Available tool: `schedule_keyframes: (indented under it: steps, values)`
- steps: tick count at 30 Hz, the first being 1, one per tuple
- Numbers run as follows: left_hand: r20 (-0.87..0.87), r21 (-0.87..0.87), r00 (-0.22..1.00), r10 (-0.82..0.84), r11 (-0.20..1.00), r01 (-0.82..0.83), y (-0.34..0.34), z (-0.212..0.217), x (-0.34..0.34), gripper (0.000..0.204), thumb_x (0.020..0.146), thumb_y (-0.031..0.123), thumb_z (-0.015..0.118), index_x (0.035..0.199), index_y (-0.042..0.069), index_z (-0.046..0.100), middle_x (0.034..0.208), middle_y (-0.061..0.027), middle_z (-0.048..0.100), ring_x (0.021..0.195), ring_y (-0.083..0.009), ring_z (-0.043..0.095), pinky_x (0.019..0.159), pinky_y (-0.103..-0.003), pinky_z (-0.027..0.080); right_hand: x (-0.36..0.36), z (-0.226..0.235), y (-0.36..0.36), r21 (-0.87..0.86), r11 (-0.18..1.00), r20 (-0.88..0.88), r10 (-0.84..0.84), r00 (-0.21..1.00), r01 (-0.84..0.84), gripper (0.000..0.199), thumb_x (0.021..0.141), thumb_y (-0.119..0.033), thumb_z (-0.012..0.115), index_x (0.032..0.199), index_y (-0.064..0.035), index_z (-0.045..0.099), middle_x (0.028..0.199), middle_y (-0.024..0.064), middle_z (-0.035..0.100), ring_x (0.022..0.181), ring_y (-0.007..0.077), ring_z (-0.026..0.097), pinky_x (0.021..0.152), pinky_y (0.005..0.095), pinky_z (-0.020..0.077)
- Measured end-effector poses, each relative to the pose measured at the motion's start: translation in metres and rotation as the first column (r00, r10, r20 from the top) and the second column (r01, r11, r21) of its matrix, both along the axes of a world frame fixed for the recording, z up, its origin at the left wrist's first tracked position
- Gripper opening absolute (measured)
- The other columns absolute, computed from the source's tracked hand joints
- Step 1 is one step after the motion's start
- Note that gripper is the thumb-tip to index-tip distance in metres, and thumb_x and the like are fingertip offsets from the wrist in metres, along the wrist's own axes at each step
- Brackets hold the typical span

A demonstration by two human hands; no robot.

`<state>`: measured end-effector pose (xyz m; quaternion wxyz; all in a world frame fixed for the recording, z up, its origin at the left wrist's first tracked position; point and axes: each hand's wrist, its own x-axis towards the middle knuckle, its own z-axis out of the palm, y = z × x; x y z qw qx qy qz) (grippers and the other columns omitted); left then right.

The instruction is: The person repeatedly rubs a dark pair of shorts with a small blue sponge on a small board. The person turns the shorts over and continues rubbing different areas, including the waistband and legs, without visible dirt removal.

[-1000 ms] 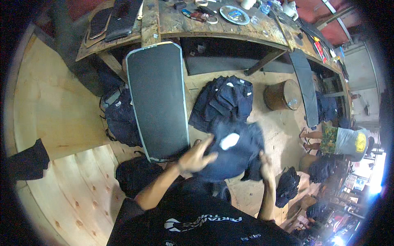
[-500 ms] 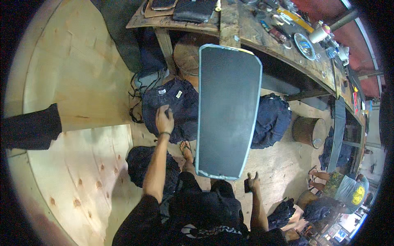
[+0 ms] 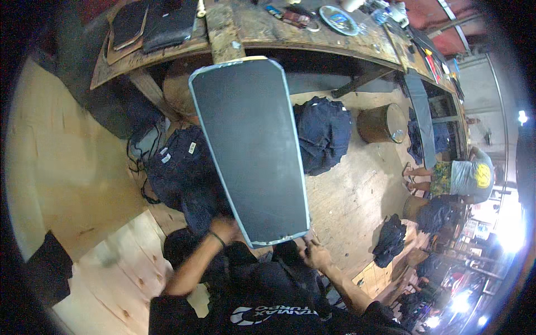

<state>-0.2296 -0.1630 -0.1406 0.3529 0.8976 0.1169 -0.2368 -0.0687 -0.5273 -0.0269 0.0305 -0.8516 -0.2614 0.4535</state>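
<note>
A long, dark-topped padded board with a pale blue-grey rim juts from the workbench toward my body. My left hand is smeared by motion beside the board's near left edge, at the lower end of a pile of dark navy garments. Whether its fingers grip the cloth cannot be made out. Close to the board's near right corner, my right hand has its fingers curled in. What it holds, if anything, is too unclear to name.
Another dark garment pile lies right of the board, near a round brown drum. The wooden workbench carries a plate and tools. A person in a grey shirt stands far right. A pale plywood panel is at left.
The view has swung to the right. My left hand has come back from the middle of the garment pile toward my body. My right hand has moved in to the board's near corner.
</note>
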Motion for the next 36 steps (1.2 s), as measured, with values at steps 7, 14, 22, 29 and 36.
schedule_keyframes:
  steps: [7, 14, 22, 29, 36]
  values:
    - [0.637, 0.091, 0.729, -0.251, 0.963, 0.253, -0.109, 0.121, -0.025, 0.015, 0.096, 0.035, 0.076, 0.098, 0.020, 0.077, 0.074, 0.0010, 0.062, 0.069, -0.0193, 0.064, 0.065, -0.040, 0.050, 0.042, 0.076, 0.076, -0.074, 0.738, -0.220, 0.644, 0.732, -0.671, 0.055, 0.106, -0.052, 0.061, 0.148, -0.0185, 0.064, 0.099, 0.0239, 0.078, 0.097, 0.0419, 0.077, 0.088, 0.0555, 0.0610]
    - [0.843, 0.224, 0.536, 0.040, 0.880, -0.419, -0.019, 0.165, 0.023, 0.044, 0.085, 0.044, 0.090, 0.066, 0.014, 0.064, 0.063, -0.0002, 0.055, 0.059, -0.0198, 0.058, 0.059, -0.039, 0.045, 0.157, 0.077, 0.123, 0.282, 0.904, -0.287, 0.400, 0.870, -0.322, 0.050, 0.102, -0.055, 0.067, 0.124, -0.0123, 0.081, 0.108, 0.0198, 0.082, 0.097, 0.0394, 0.079, 0.087, 0.0475, 0.0616]
    - [0.702, 0.075, 0.666, 0.252, 0.904, -0.422, -0.015, 0.176, 0.031, 0.053, 0.093, 0.045, 0.082, 0.061, 0.013, 0.055, 0.062, -0.0049, 0.056, 0.055, -0.0272, 0.056, 0.061, -0.042, 0.043, 0.189, 0.078, 0.134, 0.308, 0.792, -0.560, 0.599, 0.572, -0.527, 0.045, 0.102, -0.046, 0.070, 0.129, -0.0110, 0.081, 0.120, 0.0131, 0.082, 0.107, 0.0270, 0.076, 0.098, 0.0425, 0.0581]
    - [0.741, 0.339, 0.637, 0.211, 0.702, -0.627, 0.069, 0.175, 0.124, 0.051, 0.095, 0.049, 0.080, 0.067, 0.012, 0.057, 0.069, -0.0091, 0.061, 0.062, -0.0339, 0.059, 0.066, -0.048, 0.049, 0.257, 0.057, 0.226, 0.421, 0.868, -0.039, 0.308, 0.951, -0.264, 0.039, 0.102, -0.033, 0.068, 0.119, -0.0006, 0.079, 0.110, 0.0186, 0.081, 0.096, 0.0272, 0.074, 0.093, 0.0442, 0.0578]
    - [0.725, 0.168, 0.547, 0.419, 0.662, -0.730, -0.015, 0.176, 0.088, 0.046, 0.097, 0.041, 0.077, 0.130, 0.010, 0.067, 0.155, -0.0195, 0.052, 0.141, -0.0449, 0.049, 0.121, -0.059, 0.037, 0.193, 0.073, 0.183, 0.468, 0.883, -0.020, 0.021, 1.000, -0.009, 0.104, 0.098, -0.053, 0.078, 0.174, -0.0087, 0.023, 0.156, 0.0326, 0.057, 0.145, 0.0432, 0.057, 0.118, 0.0511, 0.0487]
